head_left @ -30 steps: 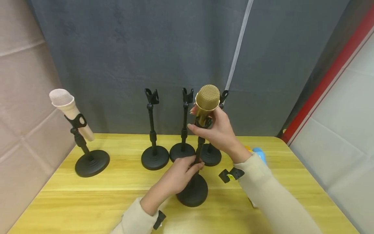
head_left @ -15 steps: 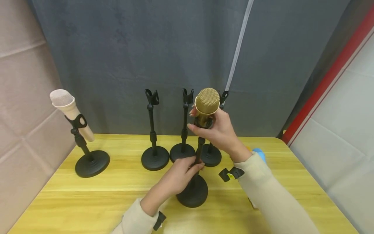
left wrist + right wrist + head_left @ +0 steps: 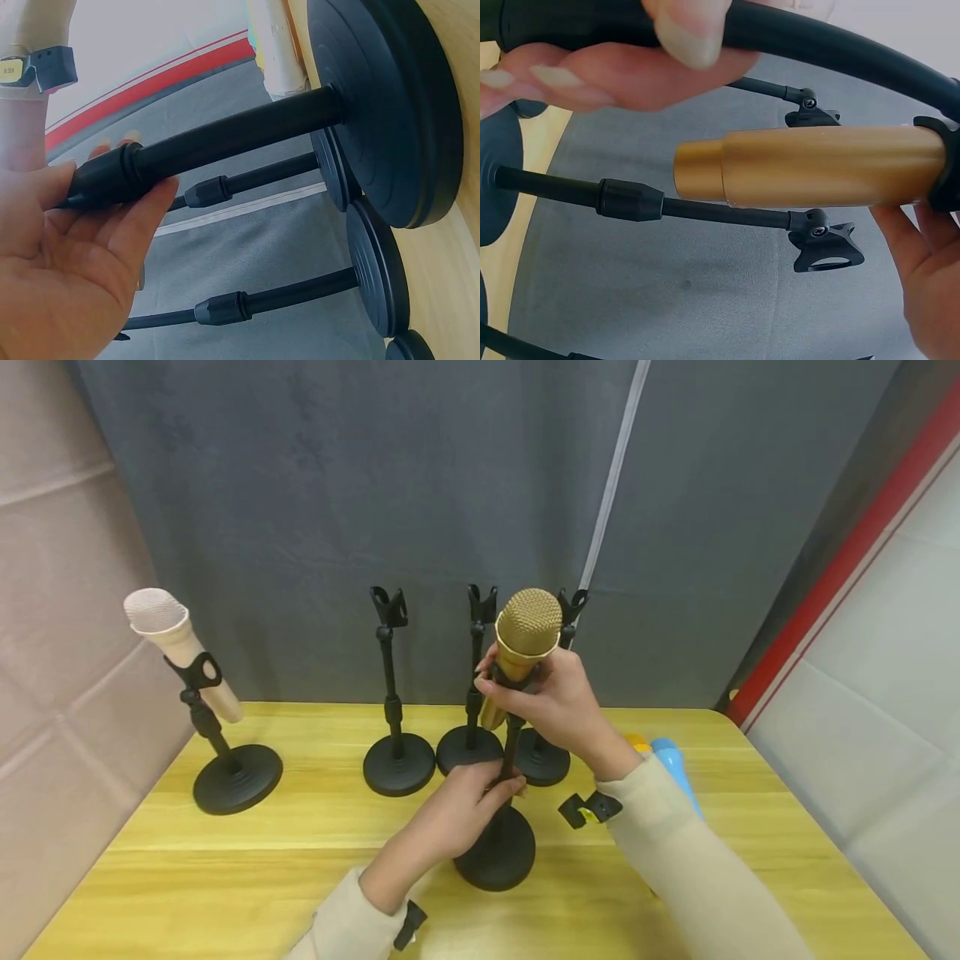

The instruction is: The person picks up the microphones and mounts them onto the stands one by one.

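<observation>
A gold microphone (image 3: pixel 528 625) sits tilted in the clip of a black desk stand (image 3: pixel 495 853) near the middle of the table. My right hand (image 3: pixel 558 706) holds the microphone and clip just under the mesh head. In the right wrist view, the gold handle (image 3: pixel 810 166) passes through the black clip (image 3: pixel 946 161), its tail end sticking out free. Lower down, my left hand (image 3: pixel 465 806) grips the stand's pole. The left wrist view shows those fingers (image 3: pixel 146 225) around the collar, with the round base (image 3: pixel 390 112) on the tabletop.
Behind stand several black stands with bare clips, such as the left one (image 3: pixel 398 764) and the middle one (image 3: pixel 470 747). A white microphone (image 3: pixel 183 643) rests in a stand at far left. Blue (image 3: pixel 673 768) and orange (image 3: pixel 637 742) objects lie partly behind the right sleeve. A grey curtain (image 3: pixel 337 485) hangs behind.
The gold microphone has tilted, so its tail now shows below-left of my right hand, and its head is slightly lower. My right hand has shifted a little left; the left hand stays put.
</observation>
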`<action>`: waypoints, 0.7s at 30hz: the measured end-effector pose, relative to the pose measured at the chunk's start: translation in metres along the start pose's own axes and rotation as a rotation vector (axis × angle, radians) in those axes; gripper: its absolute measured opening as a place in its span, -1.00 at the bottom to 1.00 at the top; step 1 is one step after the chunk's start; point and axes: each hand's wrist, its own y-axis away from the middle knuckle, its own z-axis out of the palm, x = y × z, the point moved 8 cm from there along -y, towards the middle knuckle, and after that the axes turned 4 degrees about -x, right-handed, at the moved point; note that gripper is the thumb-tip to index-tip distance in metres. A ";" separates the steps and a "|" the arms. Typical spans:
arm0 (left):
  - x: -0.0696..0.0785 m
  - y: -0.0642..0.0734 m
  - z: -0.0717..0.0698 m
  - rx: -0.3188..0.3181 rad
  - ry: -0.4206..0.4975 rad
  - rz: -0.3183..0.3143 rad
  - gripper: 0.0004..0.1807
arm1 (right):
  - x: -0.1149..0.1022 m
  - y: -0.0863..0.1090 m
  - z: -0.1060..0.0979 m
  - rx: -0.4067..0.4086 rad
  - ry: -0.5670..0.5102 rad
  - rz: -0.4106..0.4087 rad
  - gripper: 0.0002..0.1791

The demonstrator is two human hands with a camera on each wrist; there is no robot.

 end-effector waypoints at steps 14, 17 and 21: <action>-0.002 0.001 0.001 0.008 0.009 -0.005 -0.71 | -0.004 0.006 -0.003 -0.008 0.194 0.025 -0.61; -0.002 0.001 0.001 0.005 0.008 0.001 -0.71 | -0.003 0.013 -0.007 -0.008 0.254 0.043 -0.48; -0.001 0.001 0.001 0.001 0.007 0.018 -0.73 | 0.003 0.028 -0.013 -0.006 0.281 0.082 -0.35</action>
